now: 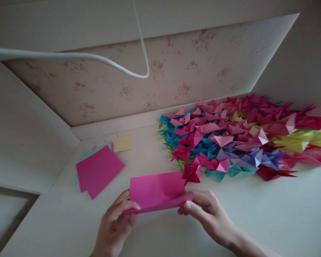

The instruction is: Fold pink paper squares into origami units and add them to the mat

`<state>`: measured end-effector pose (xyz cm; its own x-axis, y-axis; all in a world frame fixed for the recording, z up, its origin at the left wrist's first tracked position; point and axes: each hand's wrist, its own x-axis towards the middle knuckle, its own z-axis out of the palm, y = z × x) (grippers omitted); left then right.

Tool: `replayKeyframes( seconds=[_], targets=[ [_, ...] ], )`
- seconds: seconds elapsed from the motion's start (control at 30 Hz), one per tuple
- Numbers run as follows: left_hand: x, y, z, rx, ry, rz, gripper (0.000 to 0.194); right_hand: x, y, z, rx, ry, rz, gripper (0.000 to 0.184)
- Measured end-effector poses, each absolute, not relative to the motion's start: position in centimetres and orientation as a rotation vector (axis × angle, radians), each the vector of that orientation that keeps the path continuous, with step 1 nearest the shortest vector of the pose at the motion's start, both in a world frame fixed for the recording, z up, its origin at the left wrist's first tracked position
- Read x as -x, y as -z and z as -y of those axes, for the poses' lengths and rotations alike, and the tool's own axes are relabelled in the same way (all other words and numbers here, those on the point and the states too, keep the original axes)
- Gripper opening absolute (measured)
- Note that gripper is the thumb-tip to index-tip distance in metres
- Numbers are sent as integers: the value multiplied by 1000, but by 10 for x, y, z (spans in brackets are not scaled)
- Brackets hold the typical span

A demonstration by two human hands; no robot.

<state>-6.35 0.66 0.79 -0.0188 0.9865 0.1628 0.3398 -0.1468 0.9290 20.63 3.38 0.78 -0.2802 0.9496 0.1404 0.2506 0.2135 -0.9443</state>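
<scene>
A bright pink sheet of origami paper (156,189) is held up above the table between my two hands, creased lengthwise with its near edge bent up. My left hand (117,217) pinches its left end, the thumb at the near fold. On the right end, my right hand (207,210) grips the paper between thumb and fingers. Parts of the fingers are hidden behind the sheet. Just beyond the paper's right corner sits a folded pink paper crane (192,172) at the edge of a large group of cranes.
Many folded paper cranes (230,132) in several colours cover the back right. Loose magenta paper sheets (100,171) lie on the left over light-blue ones, near a small yellow square (123,143). A white cable (109,64) hangs before the floral back panel (160,85).
</scene>
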Motion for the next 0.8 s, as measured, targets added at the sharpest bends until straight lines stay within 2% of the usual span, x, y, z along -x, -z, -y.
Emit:
replayKeyframes(
  seconds=[0.1,0.2,0.33,0.37,0.53,0.6,0.8],
  targets=[
    [45,-17,-7,-1440,-1079,-1402,28,-204,-3,-35,1200,-1174,1573,50],
    [25,-22,-11,-1299,-1130,-1458,28,-201,1,-36,1236,-1174,1387,42],
    [15,-16,-13,-1235,-1247,-1550,58,-199,9,-38,1177,-1181,1217,29],
    [15,-13,-13,-1274,-1206,-1560,58,-199,11,-38,1177,-1158,1196,27],
    [24,-6,-9,-1529,-969,-1501,27,-199,17,-38,1160,-1200,1175,27],
    [25,-7,-9,-1553,-938,-1494,27,-199,16,-38,1167,-1253,1178,31],
    [20,-6,-8,-1761,-829,-1429,36,-196,15,-35,1266,-1209,1341,24]
  ],
)
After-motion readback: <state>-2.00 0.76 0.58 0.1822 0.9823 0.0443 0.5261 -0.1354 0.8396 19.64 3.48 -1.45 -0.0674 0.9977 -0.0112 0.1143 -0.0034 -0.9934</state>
